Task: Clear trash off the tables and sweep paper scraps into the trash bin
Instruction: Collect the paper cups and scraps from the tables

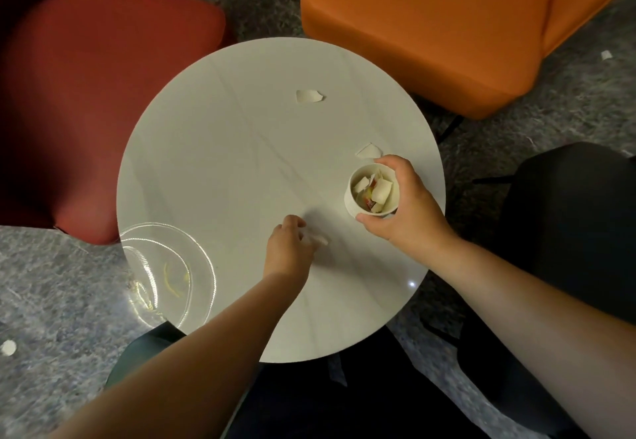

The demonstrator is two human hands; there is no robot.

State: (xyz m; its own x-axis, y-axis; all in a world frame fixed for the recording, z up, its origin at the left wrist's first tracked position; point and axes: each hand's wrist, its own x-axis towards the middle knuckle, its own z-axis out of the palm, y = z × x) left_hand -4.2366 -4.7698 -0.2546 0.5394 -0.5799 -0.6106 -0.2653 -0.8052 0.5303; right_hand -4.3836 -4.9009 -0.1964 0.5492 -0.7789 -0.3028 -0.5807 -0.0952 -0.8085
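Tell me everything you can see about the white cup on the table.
The white cup is small and round, apparently paper, standing on the right side of the round table. It is open-topped and stuffed with torn paper scraps and a colourful wrapper. The right hand grips it from the side, fingers over its far rim, thumb at the near rim.

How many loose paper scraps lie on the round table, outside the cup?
3: one far scrap, one beside the cup, one under the left hand fingertips. The hands may hide more.

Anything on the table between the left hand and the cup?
Only bare table separates the left hand, pinching a paper scrap, from the cup in the head view.
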